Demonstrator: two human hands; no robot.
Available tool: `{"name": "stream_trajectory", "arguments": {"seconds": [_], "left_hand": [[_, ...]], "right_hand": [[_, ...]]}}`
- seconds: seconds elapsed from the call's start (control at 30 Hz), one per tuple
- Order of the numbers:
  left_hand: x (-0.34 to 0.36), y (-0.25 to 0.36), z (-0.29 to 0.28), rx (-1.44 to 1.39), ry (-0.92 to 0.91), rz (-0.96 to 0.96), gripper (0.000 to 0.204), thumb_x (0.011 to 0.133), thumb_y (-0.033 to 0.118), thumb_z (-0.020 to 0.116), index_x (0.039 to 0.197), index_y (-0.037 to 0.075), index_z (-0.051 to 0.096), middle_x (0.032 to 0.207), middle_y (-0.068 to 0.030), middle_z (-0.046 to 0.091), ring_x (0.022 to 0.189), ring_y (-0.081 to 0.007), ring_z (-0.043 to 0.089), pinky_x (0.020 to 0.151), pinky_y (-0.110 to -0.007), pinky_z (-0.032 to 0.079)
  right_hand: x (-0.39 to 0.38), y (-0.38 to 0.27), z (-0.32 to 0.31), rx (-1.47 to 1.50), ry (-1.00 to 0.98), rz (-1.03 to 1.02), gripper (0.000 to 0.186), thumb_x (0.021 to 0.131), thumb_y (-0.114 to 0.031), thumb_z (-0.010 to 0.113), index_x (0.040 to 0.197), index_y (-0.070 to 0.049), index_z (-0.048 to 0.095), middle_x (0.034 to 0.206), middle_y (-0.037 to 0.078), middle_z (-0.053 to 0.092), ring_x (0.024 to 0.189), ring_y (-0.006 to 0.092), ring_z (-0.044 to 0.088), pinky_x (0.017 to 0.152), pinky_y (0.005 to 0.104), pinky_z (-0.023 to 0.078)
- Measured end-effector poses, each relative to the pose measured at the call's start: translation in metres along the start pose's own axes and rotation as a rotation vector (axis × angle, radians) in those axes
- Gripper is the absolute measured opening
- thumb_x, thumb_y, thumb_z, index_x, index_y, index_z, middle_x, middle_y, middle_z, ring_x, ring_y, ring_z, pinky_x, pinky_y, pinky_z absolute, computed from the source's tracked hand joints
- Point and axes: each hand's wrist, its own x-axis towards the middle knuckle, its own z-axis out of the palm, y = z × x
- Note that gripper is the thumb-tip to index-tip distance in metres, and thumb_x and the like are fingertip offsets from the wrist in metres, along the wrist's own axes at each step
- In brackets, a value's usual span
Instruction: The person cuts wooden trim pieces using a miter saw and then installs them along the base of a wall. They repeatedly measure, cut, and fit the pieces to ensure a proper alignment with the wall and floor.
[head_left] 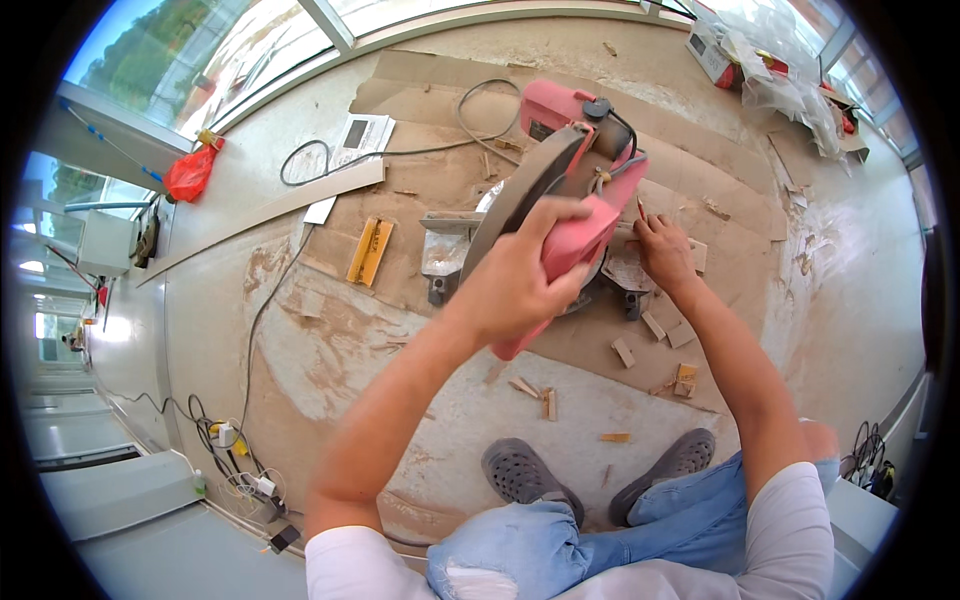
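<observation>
The left hand [515,275] grips the pink saw [570,170] handle while the right hand [662,250], fingers loosely curled, presses a wood piece [697,255] on its right.

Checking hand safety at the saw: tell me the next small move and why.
Probably slide the right hand a bit farther from the blade before lowering. The left hand grips the pink saw's handle, and the right fingers rest on the saw's base close beside the blade.

The red mitre saw [560,190] blocks the middle; wood offcuts [640,350] litter the floor [330,350] right of it; left lies open past the yellow level [369,251].
</observation>
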Motion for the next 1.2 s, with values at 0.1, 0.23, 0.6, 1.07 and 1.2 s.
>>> {"name": "stream_trajectory", "arguments": {"seconds": [0.1, 0.23, 0.6, 1.07, 1.2], "left_hand": [[0.074, 0.05, -0.001, 0.146, -0.057, 0.0, 0.04, 0.09, 0.014, 0.058, 0.128, 0.002, 0.051, 0.084, -0.0153, 0.069, 0.062, -0.0216, 0.07, 0.064, -0.037, 0.059], [0.167, 0.093, 0.003, 0.472, -0.126, 0.015, 0.031, 0.089, 0.022, 0.06, 0.111, -0.001, 0.063, 0.092, -0.0198, 0.072, 0.066, -0.0237, 0.072, 0.063, -0.038, 0.06], [0.289, 0.092, 0.03, 1.477, -0.243, 0.545, 0.026, 0.087, 0.015, 0.061, 0.104, 0.003, 0.077, 0.109, -0.0196, 0.073, 0.104, -0.036, 0.07, 0.089, -0.044, 0.056], [0.007, -0.012, -0.251, 0.149, 0.765, -0.087, 0.035, 0.101, 0.029, 0.057, 0.114, -0.002, 0.066, 0.091, -0.0103, 0.072, 0.075, -0.0139, 0.068, 0.07, -0.028, 0.057], [-0.06, -0.195, -0.267, 0.009, 0.844, -0.494, 0.02, 0.097, 0.016, 0.059, 0.101, -0.002, 0.066, 0.086, -0.0101, 0.072, 0.072, -0.016, 0.068, 0.063, -0.029, 0.057]], "right_hand": [[-0.006, 0.005, 0.004, -0.014, -0.03, 0.006, 0.026, 0.084, -0.026, 0.072, 0.098, -0.006, 0.063, 0.094, 0.01, 0.063, 0.092, 0.0317, 0.06, 0.077, 0.0446, 0.049], [-0.002, 0.001, 0.006, -0.012, -0.038, 0.014, 0.027, 0.085, -0.027, 0.072, 0.1, -0.007, 0.063, 0.095, 0.01, 0.063, 0.094, 0.0317, 0.06, 0.077, 0.0452, 0.049], [-0.004, 0.005, 0.005, 0.014, -0.052, 0.025, 0.027, 0.085, -0.028, 0.073, 0.101, -0.008, 0.063, 0.099, 0.009, 0.063, 0.098, 0.0319, 0.06, 0.078, 0.0469, 0.049], [-0.003, 0.002, 0.002, 0.049, -0.075, 0.056, 0.027, 0.08, -0.019, 0.077, 0.097, -0.004, 0.062, 0.099, 0.012, 0.063, 0.097, 0.0345, 0.06, 0.079, 0.0467, 0.049], [0.002, -0.006, 0.002, 0.032, -0.062, 0.033, 0.027, 0.079, -0.018, 0.078, 0.095, -0.004, 0.062, 0.097, 0.013, 0.063, 0.096, 0.0353, 0.059, 0.08, 0.0467, 0.049]]}}
